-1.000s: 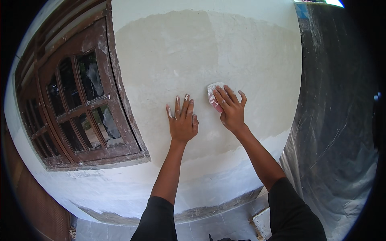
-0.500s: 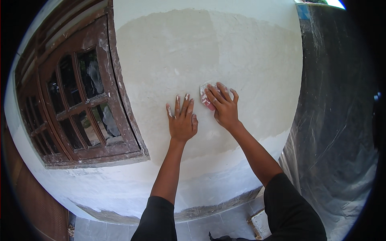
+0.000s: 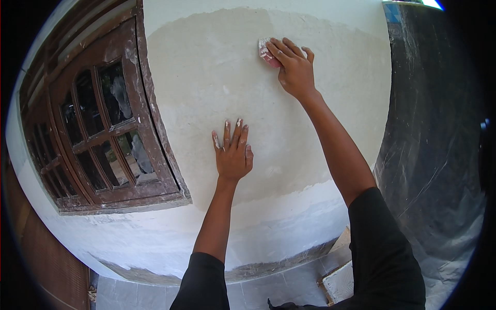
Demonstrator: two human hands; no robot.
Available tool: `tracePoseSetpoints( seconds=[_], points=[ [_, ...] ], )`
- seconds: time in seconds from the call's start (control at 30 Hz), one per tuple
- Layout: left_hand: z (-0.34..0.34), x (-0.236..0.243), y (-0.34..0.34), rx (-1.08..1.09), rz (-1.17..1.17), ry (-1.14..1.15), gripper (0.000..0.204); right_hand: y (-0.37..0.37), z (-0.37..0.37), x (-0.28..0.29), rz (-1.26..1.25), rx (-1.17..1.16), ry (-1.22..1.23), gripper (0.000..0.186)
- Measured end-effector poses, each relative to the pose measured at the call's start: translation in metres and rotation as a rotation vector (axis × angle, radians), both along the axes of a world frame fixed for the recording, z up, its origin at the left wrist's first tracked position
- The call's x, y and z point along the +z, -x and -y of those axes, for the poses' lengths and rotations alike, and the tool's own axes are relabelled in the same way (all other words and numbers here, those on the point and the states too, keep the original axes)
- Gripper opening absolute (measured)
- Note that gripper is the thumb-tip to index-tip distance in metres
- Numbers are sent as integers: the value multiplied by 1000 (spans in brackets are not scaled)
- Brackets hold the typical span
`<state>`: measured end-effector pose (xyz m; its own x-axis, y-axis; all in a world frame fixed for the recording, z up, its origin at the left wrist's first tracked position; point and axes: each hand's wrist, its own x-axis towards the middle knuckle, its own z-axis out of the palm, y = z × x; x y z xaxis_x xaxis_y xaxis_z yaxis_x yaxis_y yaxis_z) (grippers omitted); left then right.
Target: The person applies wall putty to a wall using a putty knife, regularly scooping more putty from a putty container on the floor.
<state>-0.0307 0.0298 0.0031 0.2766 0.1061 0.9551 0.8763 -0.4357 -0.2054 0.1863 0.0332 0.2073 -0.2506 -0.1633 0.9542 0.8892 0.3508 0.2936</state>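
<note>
A flat pinkish-red pad point(image 3: 269, 60), smeared with white and perhaps sandpaper, is pressed to the upper part of the wall. My right hand point(image 3: 295, 70) grips it, fingers laid over its right side; the palm side is hidden. Lower and to the left, my left hand point(image 3: 233, 155) rests flat on the wall with its fingers spread and white residue on the fingertips. Both hands are on a damp-looking beige patch point(image 3: 206, 67) of the wall, whose border with the white surface is uneven.
On the left is a brown wooden window point(image 3: 106, 129) with glass panes and a worn frame. A dark plastic sheet point(image 3: 429, 129) hangs at the right. Below the wall are grey floor tiles point(image 3: 258, 290) and a whitish block-like object point(image 3: 338, 283) near my right sleeve.
My right hand has slid up the wall with the pad, from beside my left hand to well above it. The left hand stays in nearly the same place.
</note>
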Motion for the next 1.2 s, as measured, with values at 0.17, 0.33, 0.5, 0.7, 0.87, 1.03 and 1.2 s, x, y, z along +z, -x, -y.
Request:
tracePoseSetpoints(
  seconds=[0.17, 0.33, 0.5, 0.7, 0.87, 1.03, 1.2],
  points=[
    [0, -1, 10, 30, 5, 3, 60, 3, 7, -137, 49, 15, 155, 68],
    [-2, -1, 8, 14, 14, -5, 60, -15, 22, -181, 109, 51, 165, 63],
    [2, -2, 6, 46, -3, 11, 61, 13, 21, -32, 20, 96, -83, 60],
    [2, -2, 7, 5, 19, 44, 60, 42, -8, -18, 69, 49, -69, 62],
    [3, -3, 10, 6, 26, 50, 60, 30, 14, -165, 123, 56, 142, 58],
    [1, -1, 4, -17, 25, 23, 60, 7, 29, -160, 161, 98, 98, 57],
    [2, -3, 6, 11, 10, 40, 61, 24, 22, -25, 43, 102, -111, 59]
  ],
)
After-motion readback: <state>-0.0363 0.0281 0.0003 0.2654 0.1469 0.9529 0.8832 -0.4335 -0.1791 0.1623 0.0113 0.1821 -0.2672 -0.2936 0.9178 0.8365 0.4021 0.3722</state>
